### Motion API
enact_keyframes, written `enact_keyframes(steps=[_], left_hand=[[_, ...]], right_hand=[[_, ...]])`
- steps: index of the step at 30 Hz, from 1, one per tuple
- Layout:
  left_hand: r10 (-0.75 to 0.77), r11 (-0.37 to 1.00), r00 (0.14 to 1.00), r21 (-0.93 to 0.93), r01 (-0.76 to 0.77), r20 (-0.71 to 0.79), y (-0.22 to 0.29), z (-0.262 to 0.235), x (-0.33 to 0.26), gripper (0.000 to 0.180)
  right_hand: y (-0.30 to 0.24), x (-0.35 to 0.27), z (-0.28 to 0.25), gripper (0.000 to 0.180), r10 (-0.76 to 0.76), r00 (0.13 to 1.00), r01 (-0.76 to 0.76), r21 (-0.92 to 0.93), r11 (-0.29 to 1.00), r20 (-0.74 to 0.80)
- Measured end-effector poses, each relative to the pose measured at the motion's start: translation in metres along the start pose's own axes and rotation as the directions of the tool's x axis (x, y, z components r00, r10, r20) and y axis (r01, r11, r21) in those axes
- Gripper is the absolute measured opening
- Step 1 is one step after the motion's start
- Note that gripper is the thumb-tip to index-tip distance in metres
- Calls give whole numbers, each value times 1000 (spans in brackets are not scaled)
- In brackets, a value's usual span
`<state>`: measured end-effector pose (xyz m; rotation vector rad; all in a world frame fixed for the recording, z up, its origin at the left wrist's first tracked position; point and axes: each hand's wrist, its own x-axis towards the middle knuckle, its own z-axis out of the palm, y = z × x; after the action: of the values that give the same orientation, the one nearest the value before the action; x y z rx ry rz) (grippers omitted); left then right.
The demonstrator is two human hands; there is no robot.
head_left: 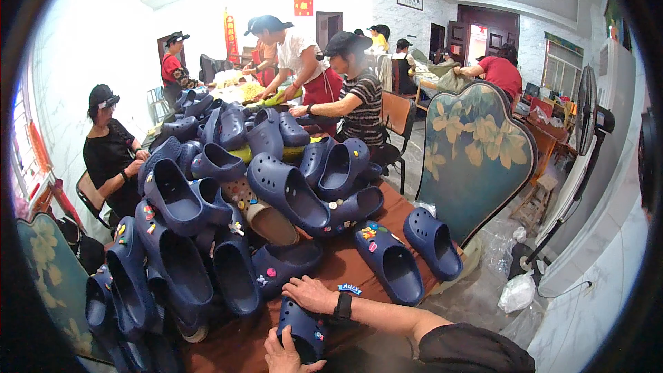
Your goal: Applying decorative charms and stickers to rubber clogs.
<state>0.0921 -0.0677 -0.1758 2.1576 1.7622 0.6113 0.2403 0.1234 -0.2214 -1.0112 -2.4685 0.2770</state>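
A navy blue clog [301,324] with round vent holes is in both my hands at the table's near edge. My left hand [285,354] grips its near left side, thumb and fingers spread around it. My right hand [309,295], with a black band on the wrist, is closed over its far end. Small coloured charms show on the clog's right side. A blue charm [349,289] lies on the table just past my right wrist. Beyond it sit a charm-decorated navy clog [397,273] and a plain navy clog [434,243].
A large heap of navy clogs [173,255] covers the table's left and far parts, with one beige clog [273,224] in it. The reddish-brown tabletop [400,207] shows at right. A floral-backed chair [473,148] and standing fan [587,114] are to the right. Several people work beyond.
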Motion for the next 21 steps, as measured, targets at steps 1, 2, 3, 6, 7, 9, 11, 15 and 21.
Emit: enact_keyframes(steps=[1,2,3,6,7,9,11,15,21], left_hand=[[-2,1000,1000,6,2,-7,0,1,-2,123],[-4,1000,1000,7,4,0,-1,3,-1,123],[-2,1000,1000,-3,2,-2,-1,4,-1,123],[-3,1000,1000,-7,3,-8,2,4,-7,122],[-7,1000,1000,-3,7,-9,4,4,-11,121],[2,1000,999,29,-1,-32,1,7,-12,121],[-15,998,999,57,18,-38,-1,10,-11,120],[-20,1000,1000,15,20,24,2,2,1,119],[-62,998,998,7,61,32,3,3,1,123]], right_hand=[[-1,0,-1,27,-14,1000,15,12,1000,-10],[1,-2,0,25,-21,1000,21,28,999,-15],[3,-3,1,25,-16,1000,17,33,999,-12],[13,-5,3,20,91,996,-90,123,988,-10],[18,-4,6,19,223,975,-223,176,959,22],[25,-10,9,21,155,988,-157,185,970,22],[28,-13,24,21,67,996,-48,273,961,-59],[33,-8,6,18,73,996,-60,217,974,-55],[30,-7,0,26,207,978,-173,436,883,-31]])
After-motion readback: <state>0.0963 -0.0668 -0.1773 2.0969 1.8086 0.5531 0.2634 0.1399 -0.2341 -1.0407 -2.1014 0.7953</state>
